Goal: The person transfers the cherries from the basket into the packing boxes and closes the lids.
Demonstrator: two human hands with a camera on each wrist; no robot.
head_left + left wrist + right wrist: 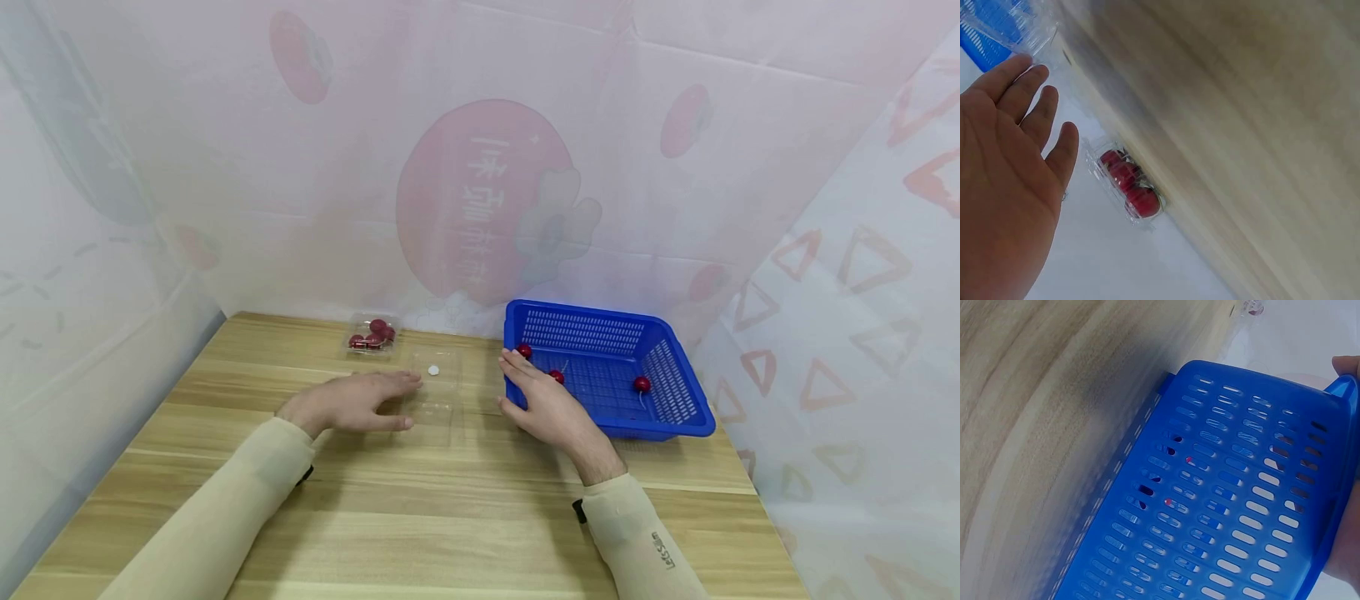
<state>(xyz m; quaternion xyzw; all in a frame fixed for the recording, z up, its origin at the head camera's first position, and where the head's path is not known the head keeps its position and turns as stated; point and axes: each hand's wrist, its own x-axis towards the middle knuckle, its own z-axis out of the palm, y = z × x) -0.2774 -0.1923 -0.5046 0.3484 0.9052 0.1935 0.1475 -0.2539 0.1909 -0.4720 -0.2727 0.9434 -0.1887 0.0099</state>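
Observation:
My left hand [360, 402] is held palm down with straight fingers beside an opened clear plastic clamshell box [448, 385]. A round white sticker [433, 371] shows on that box, and nothing lies in it. My right hand [553, 410] reaches over the near left rim of a blue plastic basket [592, 308], fingers extended. Red cherries with stems lie in the basket: one [524, 351] by the fingertips, one [556, 377] partly hidden by the hand, another [642, 384] farther right. In the right wrist view the slotted basket wall [1235, 506] hides most of the hand.
A second clear clamshell [372, 335] holding several cherries stands at the back left of the wooden table [405, 517], also seen in the left wrist view as a clear box [1125, 181]. A printed curtain [345, 208] hangs close behind the table's back edge.

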